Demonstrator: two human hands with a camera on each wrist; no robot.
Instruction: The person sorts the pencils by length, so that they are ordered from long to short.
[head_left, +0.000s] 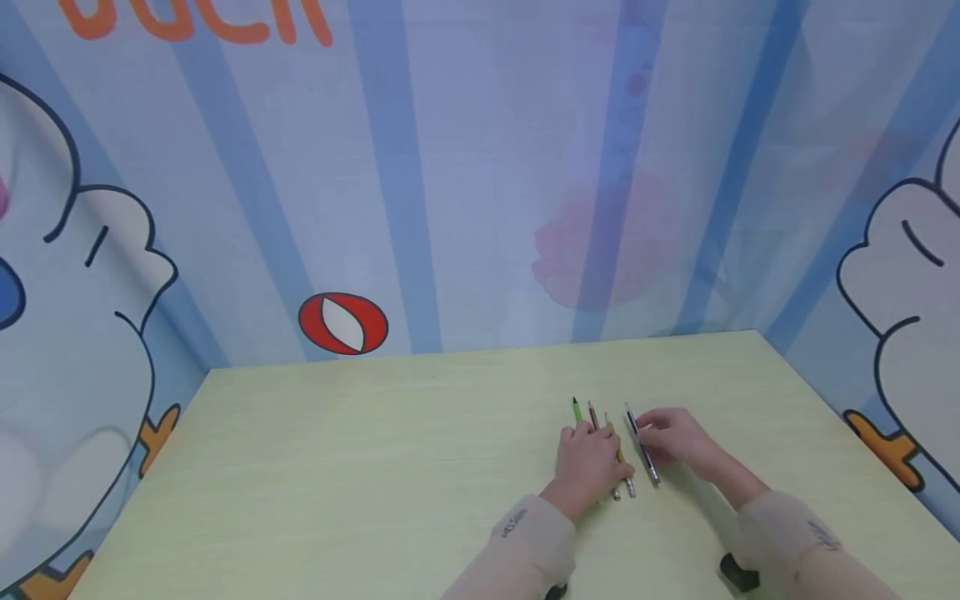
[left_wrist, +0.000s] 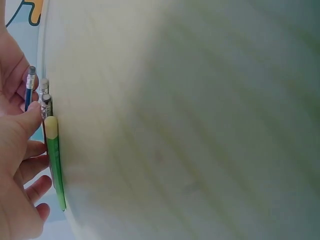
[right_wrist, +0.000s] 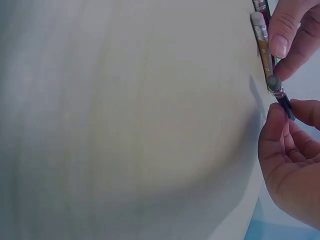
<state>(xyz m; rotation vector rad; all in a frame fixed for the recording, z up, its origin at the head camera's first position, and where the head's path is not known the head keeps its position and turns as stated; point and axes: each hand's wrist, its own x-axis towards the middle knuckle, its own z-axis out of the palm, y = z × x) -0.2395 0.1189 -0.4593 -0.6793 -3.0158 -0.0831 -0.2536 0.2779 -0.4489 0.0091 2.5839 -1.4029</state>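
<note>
Several pencils lie side by side on the pale yellow table [head_left: 360, 475]: a green one [head_left: 577, 409], a dark reddish one [head_left: 593, 414] and a yellow one [head_left: 620, 457] with an eraser end. Over these three rests my left hand [head_left: 587, 460], its fingers loosely bent and its thumb touching the yellow pencil's side. To their right, my right hand [head_left: 678, 437] pinches a dark blue pencil [head_left: 643, 450] between thumb and fingers. In the right wrist view its eraser [right_wrist: 274, 83] points toward the camera. The green pencil's rounded pale end [left_wrist: 51, 127] shows in the left wrist view.
A light blue striped backdrop [head_left: 480, 167] with cartoon figures stands behind the table and at both sides. A red and white ball [head_left: 311, 321] is printed on it. Dark straps [head_left: 738, 573] show beneath the sleeves.
</note>
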